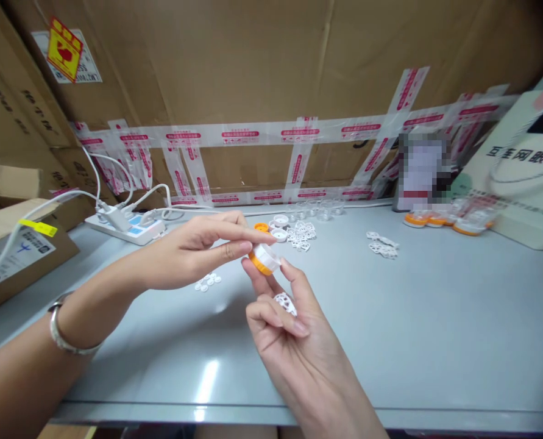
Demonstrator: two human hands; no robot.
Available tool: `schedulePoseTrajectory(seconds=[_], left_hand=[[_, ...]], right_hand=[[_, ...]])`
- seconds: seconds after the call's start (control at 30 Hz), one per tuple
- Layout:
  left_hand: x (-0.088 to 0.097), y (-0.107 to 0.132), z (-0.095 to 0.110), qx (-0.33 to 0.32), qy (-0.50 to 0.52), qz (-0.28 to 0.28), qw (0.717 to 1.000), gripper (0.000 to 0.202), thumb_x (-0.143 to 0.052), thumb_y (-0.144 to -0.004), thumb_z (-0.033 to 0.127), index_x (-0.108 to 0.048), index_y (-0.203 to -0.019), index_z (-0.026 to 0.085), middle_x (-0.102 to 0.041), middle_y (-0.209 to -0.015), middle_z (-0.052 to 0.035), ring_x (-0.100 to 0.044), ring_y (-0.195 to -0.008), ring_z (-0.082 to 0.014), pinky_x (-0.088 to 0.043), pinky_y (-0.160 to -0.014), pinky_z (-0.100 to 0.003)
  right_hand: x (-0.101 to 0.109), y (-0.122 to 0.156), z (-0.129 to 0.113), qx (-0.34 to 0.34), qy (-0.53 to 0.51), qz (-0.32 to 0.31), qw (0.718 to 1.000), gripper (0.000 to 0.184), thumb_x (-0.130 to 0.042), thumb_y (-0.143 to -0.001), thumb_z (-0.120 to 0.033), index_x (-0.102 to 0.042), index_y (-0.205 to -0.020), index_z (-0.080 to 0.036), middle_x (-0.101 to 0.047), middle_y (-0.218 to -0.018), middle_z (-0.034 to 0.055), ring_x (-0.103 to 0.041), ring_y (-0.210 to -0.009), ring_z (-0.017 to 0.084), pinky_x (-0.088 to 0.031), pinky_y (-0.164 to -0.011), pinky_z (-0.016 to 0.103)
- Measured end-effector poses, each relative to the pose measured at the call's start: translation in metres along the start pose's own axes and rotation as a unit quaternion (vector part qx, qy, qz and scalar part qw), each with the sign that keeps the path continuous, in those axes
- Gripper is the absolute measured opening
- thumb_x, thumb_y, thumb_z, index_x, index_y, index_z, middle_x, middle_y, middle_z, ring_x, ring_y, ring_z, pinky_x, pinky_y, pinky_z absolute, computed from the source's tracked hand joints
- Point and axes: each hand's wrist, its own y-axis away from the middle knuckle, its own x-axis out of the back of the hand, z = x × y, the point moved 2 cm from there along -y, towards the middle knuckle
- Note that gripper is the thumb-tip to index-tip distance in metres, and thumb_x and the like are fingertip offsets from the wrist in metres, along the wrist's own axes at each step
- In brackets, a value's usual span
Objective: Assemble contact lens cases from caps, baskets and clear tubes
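Observation:
In front of me a small round orange-and-white cap (264, 260) is held tilted above the table. My right hand (298, 329) grips it between the thumb and a finger from below. Its curled fingers also hold a white openwork plastic piece (285, 303) against the palm. My left hand (198, 247) reaches in from the left, with thumb and forefinger closed on the cap's upper left side. Small white round pieces (208, 281) lie on the table beneath my left hand. Behind the cap are loose white rings (279, 235), an orange ring (261, 227) and a pile of white openwork pieces (301, 235).
Clear round cups (319, 210) stand along the back. More white openwork pieces (383, 245) lie right of centre. Orange-based clear containers (467, 222) sit by a paper bag (522, 171). At left are a power strip (131, 228) with cables and a cardboard box (19, 256).

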Motion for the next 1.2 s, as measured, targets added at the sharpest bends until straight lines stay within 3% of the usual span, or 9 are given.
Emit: schedulePoseTrajectory(seconds=[0.1,0.27,0.37,0.57,0.73,0.97,1.13,1.2], left_hand=[[0.002,0.002,0.003,-0.017,0.006,-0.018,1.0,0.035,-0.042,-0.089,0.016,-0.055,-0.121,0.024,-0.056,-0.083,-0.0031,-0.052,-0.074,-0.0118,-0.046,-0.067,-0.024],[-0.004,0.003,0.009,-0.059,0.03,-0.018,0.998,0.038,-0.057,-0.081,0.015,-0.055,-0.119,0.021,-0.057,-0.111,-0.0093,-0.053,-0.102,-0.0179,-0.045,-0.088,-0.031],[-0.013,0.002,0.009,-0.078,0.023,0.008,0.997,0.038,-0.065,-0.077,0.019,-0.058,-0.114,0.019,-0.062,-0.106,-0.009,-0.058,-0.097,-0.0176,-0.047,-0.086,-0.03],[-0.031,0.004,0.005,-0.108,0.0,0.113,0.988,0.022,-0.057,-0.082,0.015,-0.061,-0.103,0.014,-0.067,-0.097,-0.0099,-0.062,-0.084,-0.0151,-0.05,-0.075,-0.027],[-0.03,0.002,-0.001,-0.081,0.035,0.164,0.982,0.024,-0.065,-0.076,0.019,-0.061,-0.099,0.013,-0.069,-0.089,-0.0091,-0.063,-0.081,-0.0167,-0.051,-0.074,-0.03],[-0.024,-0.001,-0.01,0.005,0.094,0.174,0.98,0.016,-0.063,-0.077,0.02,-0.06,-0.092,0.014,-0.068,-0.089,-0.0073,-0.064,-0.081,-0.0158,-0.052,-0.074,-0.028],[-0.026,-0.004,-0.022,0.023,0.091,0.147,0.985,0.049,-0.064,-0.075,0.021,-0.046,-0.121,0.019,-0.064,-0.104,-0.0103,-0.062,-0.093,-0.0188,-0.052,-0.081,-0.034],[-0.028,-0.007,-0.023,0.017,0.047,0.125,0.991,0.048,-0.061,-0.077,0.018,-0.047,-0.123,0.02,-0.065,-0.105,-0.0102,-0.061,-0.095,-0.0195,-0.051,-0.083,-0.036]], right_hand=[[0.0,0.003,-0.002,-0.021,-0.001,-0.001,1.0,0.02,-0.048,-0.088,-0.024,-0.055,-0.073,-0.013,-0.07,-0.081,0.0107,-0.015,-0.029,-0.006,-0.03,-0.033,0.007],[0.004,0.009,-0.01,-0.039,0.053,-0.015,0.998,0.021,-0.046,-0.089,-0.02,-0.057,-0.072,-0.013,-0.068,-0.077,0.0057,-0.013,-0.029,-0.005,-0.03,-0.033,0.007],[0.008,0.013,-0.018,-0.042,0.085,-0.042,0.995,0.016,-0.049,-0.087,-0.017,-0.06,-0.077,-0.011,-0.067,-0.081,0.0067,-0.011,-0.031,-0.006,-0.031,-0.035,0.007],[0.005,0.015,-0.037,0.001,0.21,-0.066,0.975,0.005,-0.06,-0.078,-0.011,-0.064,-0.08,-0.013,-0.061,-0.074,0.0012,-0.015,-0.032,-0.005,-0.034,-0.037,0.01],[-0.01,0.012,-0.045,0.014,0.336,-0.058,0.94,0.009,-0.065,-0.076,-0.019,-0.065,-0.08,-0.011,-0.062,-0.078,0.0032,-0.02,-0.034,-0.005,-0.035,-0.039,0.011],[-0.019,-0.008,-0.051,-0.046,0.335,-0.057,0.939,0.009,-0.066,-0.076,-0.02,-0.063,-0.082,-0.014,-0.059,-0.073,-0.001,-0.018,-0.034,-0.005,-0.03,-0.04,0.011],[-0.015,-0.027,-0.065,-0.097,0.332,-0.064,0.936,0.01,-0.07,-0.072,-0.017,-0.06,-0.074,-0.014,-0.06,-0.073,-0.0044,-0.015,-0.032,-0.006,-0.035,-0.044,0.011],[-0.011,-0.035,-0.07,-0.116,0.333,-0.066,0.933,0.012,-0.071,-0.071,-0.018,-0.06,-0.071,-0.013,-0.057,-0.064,-0.0071,-0.013,-0.031,-0.005,-0.039,-0.047,0.012]])
